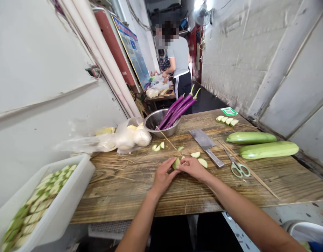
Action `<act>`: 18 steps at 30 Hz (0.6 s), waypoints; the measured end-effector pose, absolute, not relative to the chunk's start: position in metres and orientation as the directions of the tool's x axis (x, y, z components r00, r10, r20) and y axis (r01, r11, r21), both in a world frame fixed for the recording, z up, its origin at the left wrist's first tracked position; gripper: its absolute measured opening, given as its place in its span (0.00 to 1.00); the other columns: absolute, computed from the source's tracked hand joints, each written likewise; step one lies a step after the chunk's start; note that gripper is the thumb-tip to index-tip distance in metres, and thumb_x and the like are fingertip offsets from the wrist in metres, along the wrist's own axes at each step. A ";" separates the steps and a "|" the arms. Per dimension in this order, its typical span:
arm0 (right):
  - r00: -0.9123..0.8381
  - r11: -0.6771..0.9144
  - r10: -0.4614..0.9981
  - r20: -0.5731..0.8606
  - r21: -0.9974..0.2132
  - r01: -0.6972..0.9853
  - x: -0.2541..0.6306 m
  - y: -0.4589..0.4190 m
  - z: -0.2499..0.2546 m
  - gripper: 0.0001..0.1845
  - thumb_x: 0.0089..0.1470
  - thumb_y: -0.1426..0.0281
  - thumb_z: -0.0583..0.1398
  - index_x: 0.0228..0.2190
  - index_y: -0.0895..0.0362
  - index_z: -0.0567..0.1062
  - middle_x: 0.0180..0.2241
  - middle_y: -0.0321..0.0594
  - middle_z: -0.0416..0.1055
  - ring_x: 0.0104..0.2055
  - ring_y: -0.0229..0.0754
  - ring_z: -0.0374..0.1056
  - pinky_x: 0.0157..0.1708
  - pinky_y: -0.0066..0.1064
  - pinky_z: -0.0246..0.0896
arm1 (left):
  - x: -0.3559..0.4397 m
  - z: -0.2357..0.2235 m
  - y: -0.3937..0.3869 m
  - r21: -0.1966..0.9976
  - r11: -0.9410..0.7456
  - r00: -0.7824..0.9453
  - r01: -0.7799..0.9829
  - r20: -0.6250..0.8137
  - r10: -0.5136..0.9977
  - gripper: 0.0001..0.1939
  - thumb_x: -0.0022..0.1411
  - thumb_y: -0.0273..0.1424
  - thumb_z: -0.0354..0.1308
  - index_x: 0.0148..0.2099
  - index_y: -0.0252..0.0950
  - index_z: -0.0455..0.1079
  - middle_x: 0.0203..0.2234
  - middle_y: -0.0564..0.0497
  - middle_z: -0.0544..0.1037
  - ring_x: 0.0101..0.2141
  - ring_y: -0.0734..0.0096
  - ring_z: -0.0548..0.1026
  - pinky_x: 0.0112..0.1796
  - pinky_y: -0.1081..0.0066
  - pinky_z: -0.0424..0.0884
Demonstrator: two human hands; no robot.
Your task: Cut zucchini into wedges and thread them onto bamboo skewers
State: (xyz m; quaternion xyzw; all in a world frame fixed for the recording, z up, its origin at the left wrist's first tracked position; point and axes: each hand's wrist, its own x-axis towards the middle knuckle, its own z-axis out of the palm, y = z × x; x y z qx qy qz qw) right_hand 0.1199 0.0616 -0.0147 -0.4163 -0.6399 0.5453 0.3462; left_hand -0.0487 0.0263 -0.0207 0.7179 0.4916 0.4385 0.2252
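My left hand [163, 174] pinches a green-skinned zucchini slice [176, 163] above the wooden table [111, 199]. My right hand [194, 169] is closed at the near end of a thin bamboo skewer [168, 140], which slants away toward the metal bowl. The fingertips of both hands meet at the slice; whether the skewer has entered it is hidden. Loose zucchini pieces [202, 162] lie just beyond my right hand, and a few smaller ones [157, 148] lie farther off to the left. A cleaver [203, 140] rests flat to the right, beside green-handled scissors [240, 169].
Two whole zucchini [268, 149] lie at the right, with a skewered row of slices [226, 121] behind them. Long purple eggplants [178, 110] lean in a metal bowl [163, 131]. Plastic bags [130, 136] and a white bin [74, 189] of skewered slices are left. A person [181, 56] stands beyond.
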 end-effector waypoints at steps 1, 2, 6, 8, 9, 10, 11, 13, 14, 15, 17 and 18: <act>-0.405 0.051 0.914 -0.009 -0.989 0.137 0.120 0.062 -0.015 0.18 0.41 0.57 0.62 0.23 0.60 0.71 0.14 0.26 0.55 0.16 0.28 0.46 0.16 0.22 0.37 | -0.046 -0.022 0.028 0.755 -0.418 0.135 0.505 0.409 0.903 0.23 0.51 0.33 0.61 0.51 0.40 0.68 0.47 0.47 0.72 0.49 0.63 0.68 0.52 0.58 0.62; -0.401 0.030 0.916 -0.019 -0.993 0.117 0.120 0.062 -0.016 0.18 0.42 0.57 0.61 0.21 0.60 0.69 0.13 0.26 0.55 0.16 0.28 0.45 0.16 0.22 0.36 | -0.045 -0.025 0.030 0.775 -0.408 0.123 0.482 0.401 0.908 0.23 0.50 0.34 0.62 0.50 0.40 0.68 0.47 0.47 0.72 0.49 0.63 0.69 0.51 0.58 0.63; -0.420 -0.100 0.899 -0.124 -0.992 0.078 0.121 0.064 -0.015 0.18 0.45 0.54 0.57 0.21 0.57 0.65 0.10 0.23 0.47 0.11 0.28 0.40 0.12 0.22 0.34 | -0.044 -0.037 0.035 0.910 -0.310 0.020 0.275 0.317 0.948 0.25 0.48 0.35 0.63 0.50 0.38 0.68 0.47 0.45 0.72 0.45 0.63 0.72 0.46 0.60 0.69; -0.387 -0.083 0.915 -0.116 -0.991 0.100 0.122 0.065 -0.014 0.17 0.45 0.54 0.57 0.21 0.57 0.66 0.10 0.23 0.47 0.11 0.28 0.41 0.13 0.23 0.34 | -0.046 -0.041 0.037 0.930 -0.295 -0.019 0.221 0.306 0.952 0.26 0.47 0.34 0.64 0.50 0.37 0.68 0.47 0.45 0.72 0.45 0.62 0.72 0.46 0.61 0.69; -0.348 -0.041 0.933 -0.087 -0.990 0.137 0.123 0.066 -0.014 0.17 0.45 0.55 0.57 0.22 0.57 0.67 0.11 0.24 0.49 0.12 0.28 0.42 0.13 0.23 0.35 | -0.047 -0.042 0.037 0.927 -0.300 -0.034 0.224 0.315 0.948 0.26 0.47 0.34 0.64 0.50 0.36 0.68 0.47 0.44 0.72 0.46 0.62 0.71 0.47 0.61 0.69; -0.300 0.013 0.953 -0.047 -0.981 0.196 0.124 0.067 -0.014 0.16 0.44 0.56 0.58 0.22 0.58 0.68 0.12 0.25 0.51 0.14 0.29 0.44 0.14 0.23 0.36 | -0.048 -0.043 0.037 0.920 -0.309 -0.045 0.242 0.329 0.943 0.25 0.47 0.34 0.64 0.50 0.36 0.68 0.47 0.44 0.71 0.46 0.62 0.71 0.47 0.61 0.68; -0.257 0.069 0.966 -0.001 -0.962 0.266 0.124 0.068 -0.013 0.16 0.44 0.57 0.59 0.23 0.59 0.70 0.12 0.26 0.52 0.15 0.29 0.46 0.15 0.23 0.37 | -0.049 -0.043 0.037 0.908 -0.319 -0.049 0.271 0.344 0.938 0.25 0.47 0.34 0.64 0.50 0.36 0.68 0.47 0.44 0.71 0.47 0.63 0.70 0.48 0.62 0.68; -0.215 0.154 0.974 0.076 -0.913 0.377 0.125 0.069 -0.013 0.16 0.44 0.58 0.60 0.27 0.59 0.74 0.14 0.28 0.55 0.17 0.30 0.48 0.17 0.23 0.39 | -0.050 -0.042 0.036 0.879 -0.344 -0.043 0.329 0.378 0.925 0.24 0.48 0.34 0.63 0.49 0.37 0.69 0.48 0.45 0.71 0.47 0.63 0.70 0.48 0.62 0.68; -0.219 0.166 0.972 0.083 -0.903 0.395 0.125 0.069 -0.013 0.17 0.44 0.58 0.60 0.30 0.60 0.74 0.14 0.28 0.55 0.17 0.31 0.49 0.17 0.24 0.39 | -0.050 -0.041 0.035 0.866 -0.357 -0.032 0.350 0.392 0.919 0.23 0.48 0.34 0.63 0.49 0.37 0.69 0.48 0.45 0.71 0.47 0.63 0.70 0.47 0.62 0.69; -0.235 0.163 0.969 0.072 -0.905 0.394 0.125 0.069 -0.014 0.19 0.44 0.57 0.59 0.32 0.60 0.74 0.14 0.28 0.55 0.17 0.31 0.49 0.17 0.24 0.39 | -0.049 -0.040 0.034 0.854 -0.369 -0.017 0.366 0.403 0.915 0.23 0.48 0.34 0.63 0.49 0.38 0.69 0.47 0.44 0.71 0.47 0.63 0.70 0.47 0.62 0.69; -0.296 0.128 0.955 0.016 -0.923 0.362 0.123 0.068 -0.016 0.21 0.43 0.56 0.60 0.33 0.61 0.75 0.13 0.27 0.53 0.16 0.31 0.47 0.17 0.24 0.38 | -0.048 -0.036 0.032 0.836 -0.384 0.009 0.393 0.414 0.910 0.23 0.48 0.34 0.64 0.48 0.38 0.70 0.46 0.44 0.72 0.46 0.63 0.70 0.46 0.62 0.69; -0.330 0.106 0.944 -0.012 -0.935 0.340 0.122 0.067 -0.017 0.21 0.43 0.56 0.61 0.31 0.61 0.75 0.13 0.27 0.53 0.16 0.30 0.47 0.17 0.24 0.37 | -0.047 -0.035 0.031 0.826 -0.388 0.019 0.409 0.417 0.909 0.22 0.47 0.34 0.64 0.47 0.38 0.70 0.45 0.45 0.73 0.46 0.63 0.71 0.47 0.61 0.69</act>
